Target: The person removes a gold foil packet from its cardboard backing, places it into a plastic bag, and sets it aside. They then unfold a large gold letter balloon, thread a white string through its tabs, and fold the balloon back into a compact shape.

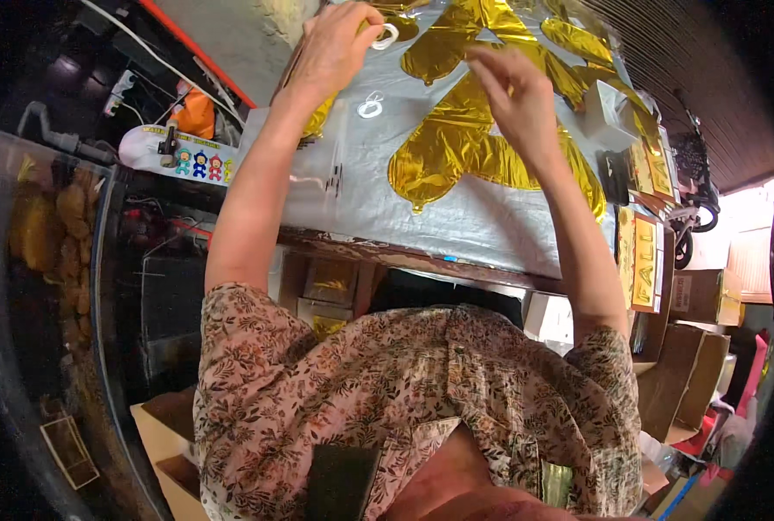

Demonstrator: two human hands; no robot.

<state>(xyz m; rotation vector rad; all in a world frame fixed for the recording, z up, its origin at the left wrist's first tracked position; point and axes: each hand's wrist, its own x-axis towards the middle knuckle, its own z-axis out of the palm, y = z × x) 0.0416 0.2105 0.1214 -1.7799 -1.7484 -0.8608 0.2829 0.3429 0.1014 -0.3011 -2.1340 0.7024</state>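
Note:
My left hand (337,48) is closed at the far left of the table, its thumb and forefinger pinching a small white ring-shaped coil (387,36). Another white coil (370,108), probably string or ribbon, lies on the table just below it. My right hand (519,97) hovers over flat gold foil balloons, fingers bent and thumb apart from them; nothing shows in it. The nearest foil balloon (430,169) has a rounded end and a small tab toward me. Another balloon (443,56) lies between my hands, farther off. Part of the foil is hidden behind my right hand.
Silvery sheeting (491,226) covers the table, with clear plastic (309,191) near my left forearm. A white box (611,113) stands at the right, beside packaged gold letters (646,260). Cardboard boxes (687,373) are stacked lower right. A sticker-covered white board (178,154) sits left.

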